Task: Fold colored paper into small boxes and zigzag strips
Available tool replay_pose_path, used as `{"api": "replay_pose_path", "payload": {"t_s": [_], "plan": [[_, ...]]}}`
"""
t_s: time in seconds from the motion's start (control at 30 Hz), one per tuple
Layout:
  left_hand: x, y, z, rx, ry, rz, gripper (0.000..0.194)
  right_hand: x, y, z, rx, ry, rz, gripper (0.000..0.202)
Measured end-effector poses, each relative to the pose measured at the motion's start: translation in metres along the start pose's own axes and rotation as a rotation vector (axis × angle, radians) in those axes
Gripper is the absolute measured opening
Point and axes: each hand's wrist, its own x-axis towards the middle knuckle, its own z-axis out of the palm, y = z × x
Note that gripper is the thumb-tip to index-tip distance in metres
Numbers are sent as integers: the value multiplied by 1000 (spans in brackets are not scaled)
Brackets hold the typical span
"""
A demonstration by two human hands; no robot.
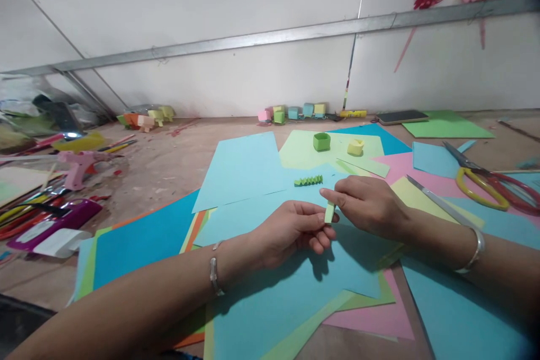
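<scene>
Between my two hands is a small pale green paper strip [329, 213], held nearly upright above light blue sheets [270, 281]. My left hand [295, 230] pinches its lower part between thumb and fingers. With thumb and forefinger, my right hand [367, 205] grips the upper end. Just beyond them lies a green pleated paper strip [308, 180]. Farther back, a green paper ring [322, 142] and a pale yellow one, a folded paper piece [355, 147], rest on a pale green sheet [291, 146].
Large scissors [485, 180] and a knife-like blade [439, 199] lie right. A pink glue gun [78, 167] and a purple tool [59, 225] lie left among pens. Small paper cubes [293, 112], a yellow tube [353, 113] and a phone [402, 117] line the wall.
</scene>
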Motion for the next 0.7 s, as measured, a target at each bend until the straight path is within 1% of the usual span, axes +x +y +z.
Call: {"api": "replay_pose_path", "payload": {"t_s": [0.17, 0.37, 0.43, 0.57, 0.7], "plan": [[0, 1, 0, -1, -13, -9, 20, 2, 0, -1, -11, 2, -25, 21], [0, 3, 1, -40, 27, -30, 24, 2, 0, 0, -27, 25, -36, 16], [1, 3, -1, -44, 18, -42, 25, 2, 0, 0, -33, 35, -29, 15], [3, 1, -6, -55, -46, -36, 21, 1, 1, 1, -61, 30, -16, 18], [4, 1, -7, -58, -36, -29, 31, 0, 2, 2, -82, 31, -15, 19]]}}
